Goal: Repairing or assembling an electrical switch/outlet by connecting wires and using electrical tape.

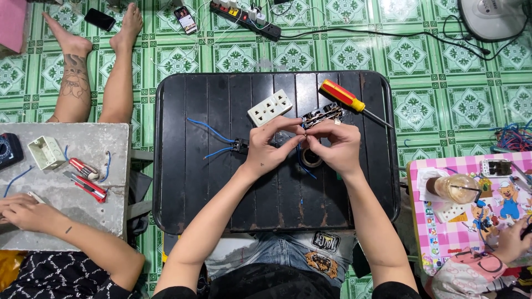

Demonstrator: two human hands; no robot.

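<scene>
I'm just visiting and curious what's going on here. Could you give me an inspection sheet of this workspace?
Surface: black slatted tray table on green patterned floor tiles.
Job's things: socket insert at the fingertips; white socket plate; tape roll under the hands.
Clutter: red-and-yellow screwdriver.
Hands: left hand and right hand meet fingertip to fingertip, pinching something too small to tell.
Cables: two blue wires running to a small black part; power strip on the floor.
Surroundings: other people at a grey table and a pink table; fan base.
</scene>
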